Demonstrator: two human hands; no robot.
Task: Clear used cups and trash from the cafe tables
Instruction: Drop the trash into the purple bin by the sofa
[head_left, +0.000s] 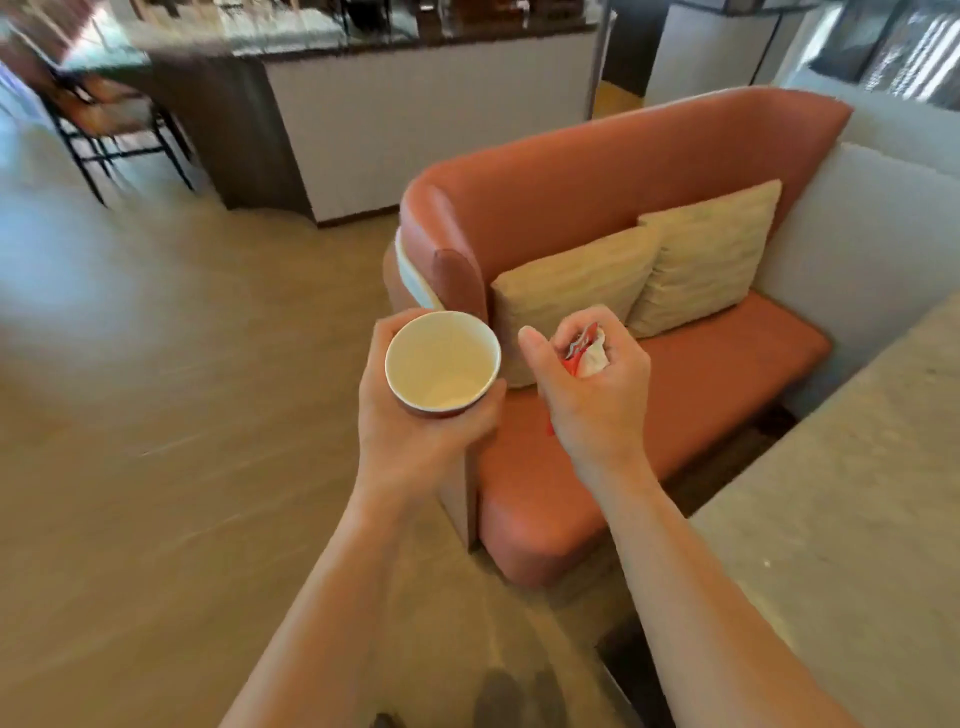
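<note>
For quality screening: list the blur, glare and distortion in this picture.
Head view: motion blur smears the floor and bar counter; the paper cup in the left hand and the wrapper in the right hand are fairly sharp; wide-angle distortion bows the table edge; pale glare on the floor, left.

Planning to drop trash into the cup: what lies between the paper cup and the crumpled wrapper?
In the head view, only the thumb of the right hand stands between paper cup and crumpled wrapper; otherwise open air.

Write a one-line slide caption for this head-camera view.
The left hand holds an empty paper cup while the right hand grips crumpled wrappers near an orange booth seat.
</note>
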